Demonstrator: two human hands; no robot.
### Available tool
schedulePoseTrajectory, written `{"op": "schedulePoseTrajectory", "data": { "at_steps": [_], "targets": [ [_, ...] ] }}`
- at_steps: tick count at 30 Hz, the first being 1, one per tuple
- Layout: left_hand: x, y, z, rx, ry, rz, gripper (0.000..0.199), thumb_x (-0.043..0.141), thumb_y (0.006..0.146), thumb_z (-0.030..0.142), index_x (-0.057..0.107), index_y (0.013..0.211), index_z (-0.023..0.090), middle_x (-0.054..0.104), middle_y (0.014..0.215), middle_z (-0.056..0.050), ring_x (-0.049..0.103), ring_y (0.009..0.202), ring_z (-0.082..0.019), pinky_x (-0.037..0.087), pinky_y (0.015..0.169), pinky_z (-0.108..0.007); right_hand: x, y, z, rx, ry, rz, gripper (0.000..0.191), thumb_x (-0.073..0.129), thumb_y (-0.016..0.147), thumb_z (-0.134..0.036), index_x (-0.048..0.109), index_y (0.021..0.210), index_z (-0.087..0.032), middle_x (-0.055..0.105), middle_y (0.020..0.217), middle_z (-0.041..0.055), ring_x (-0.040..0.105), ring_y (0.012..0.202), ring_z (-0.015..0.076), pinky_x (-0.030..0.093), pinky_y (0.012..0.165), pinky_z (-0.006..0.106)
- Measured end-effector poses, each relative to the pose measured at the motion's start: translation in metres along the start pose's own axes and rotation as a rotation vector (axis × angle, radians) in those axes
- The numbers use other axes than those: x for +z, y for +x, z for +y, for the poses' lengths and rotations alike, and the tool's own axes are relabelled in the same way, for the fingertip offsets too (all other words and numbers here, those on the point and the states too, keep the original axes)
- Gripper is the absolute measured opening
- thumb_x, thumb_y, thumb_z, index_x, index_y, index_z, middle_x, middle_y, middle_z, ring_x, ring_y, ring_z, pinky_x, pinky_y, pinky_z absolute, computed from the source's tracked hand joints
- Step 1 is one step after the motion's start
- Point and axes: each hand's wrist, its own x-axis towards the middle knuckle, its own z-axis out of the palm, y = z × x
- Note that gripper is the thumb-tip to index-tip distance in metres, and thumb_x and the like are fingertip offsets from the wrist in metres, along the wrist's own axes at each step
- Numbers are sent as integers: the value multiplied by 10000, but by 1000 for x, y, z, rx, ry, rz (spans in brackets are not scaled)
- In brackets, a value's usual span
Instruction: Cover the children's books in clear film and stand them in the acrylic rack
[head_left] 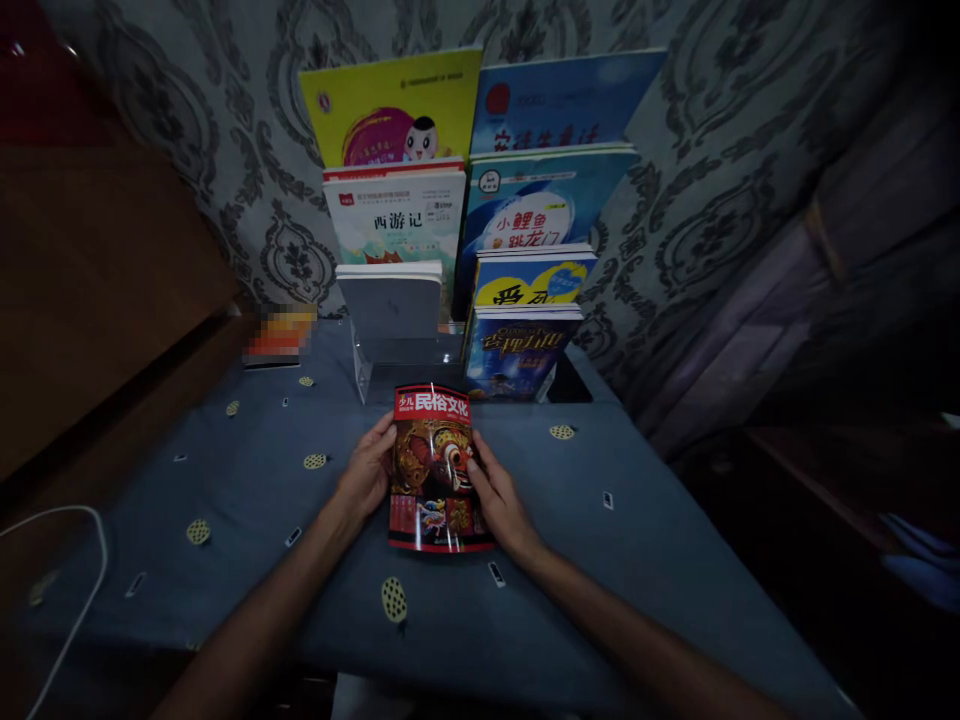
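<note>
A small book with a red and dark cover is held upright, front cover facing me, over the middle of the table. My left hand grips its left edge, thumb at the front. On its right edge is my right hand, with the thumb on the cover and the other fingers partly hidden. Just behind the book stands a clear rack with books in tiers. Its left column has a yellow-green book, a white and teal book and a grey one; blue books fill the right column.
The table has a blue-grey patterned cloth. An orange item lies at the back left, and a dark flat object is right of the rack. A white cable hangs at the left. Patterned wallpaper and a curtain are behind.
</note>
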Motion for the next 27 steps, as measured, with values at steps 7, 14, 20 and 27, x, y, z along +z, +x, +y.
{"op": "schedulePoseTrajectory", "data": {
  "at_steps": [7, 14, 20, 27],
  "targets": [
    [8, -4, 3, 85, 22, 41, 452, 796, 774, 404, 674, 1169, 220, 769, 1091, -46, 713, 1066, -233, 551, 957, -366, 13, 7, -26, -15, 171, 8, 651, 457, 973, -602, 441, 1519, -249, 493, 1541, 72, 454, 1433, 276, 347, 1202, 536],
    [17, -3, 3, 264, 168, 104, 476, 715, 822, 530, 639, 1185, 232, 757, 1097, -36, 684, 1106, -224, 531, 971, -354, 15, 9, -51, -86, 175, 11, 583, 394, 1018, -513, 406, 1536, -245, 563, 1483, 65, 526, 1369, 259, 431, 1158, 472],
    [31, -1, 13, 456, 404, 138, 427, 544, 927, 611, 669, 1101, 241, 734, 1135, -17, 668, 1075, -200, 534, 931, -299, 11, 18, -64, -160, 180, 65, 574, 365, 1026, -480, 394, 1537, -222, 550, 1491, 80, 514, 1376, 261, 422, 1163, 470],
    [41, 20, 17, 608, 405, 100, 581, 507, 901, 701, 710, 1066, 182, 750, 1109, -68, 667, 1098, -246, 523, 972, -351, 8, 31, -61, -261, 40, 165, 604, 332, 1034, -477, 273, 1586, -238, 454, 1567, 76, 413, 1450, 248, 343, 1212, 484]
  ]
}}
